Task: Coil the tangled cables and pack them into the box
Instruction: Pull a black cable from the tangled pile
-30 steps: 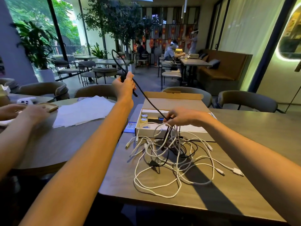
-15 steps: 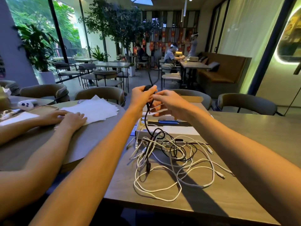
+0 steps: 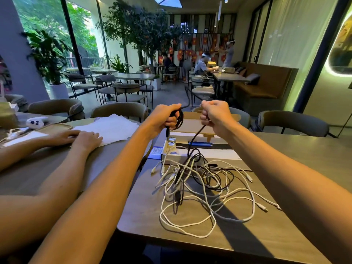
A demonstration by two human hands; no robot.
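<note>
Black cable [image 3: 196, 133]: a second ago it ran as one long stretch from the raised left hand to the pile. Now loops [image 3: 180, 119] hang in that hand, and the rest drops from the right hand into the tangle on the worktop [image 3: 304, 149].
Left hand [image 3: 164, 116]: lower than before, over the box's left end. Its fingers [image 3: 172, 121] are curled round the loops, with the plug [image 3: 167, 132] dangling below.
Right hand [image 3: 215, 115]: up from the pile, now near the left hand. Its fingers pinch the run, likely feeding the next loop.
White cables [image 3: 209, 199]: loose on the worktop, still knotted with the black tail.
Box [image 3: 219, 162]: open behind the pile, no coil inside yet.
Meaning: coiling has begun and packing is far off. The tail may drag the white cables.
</note>
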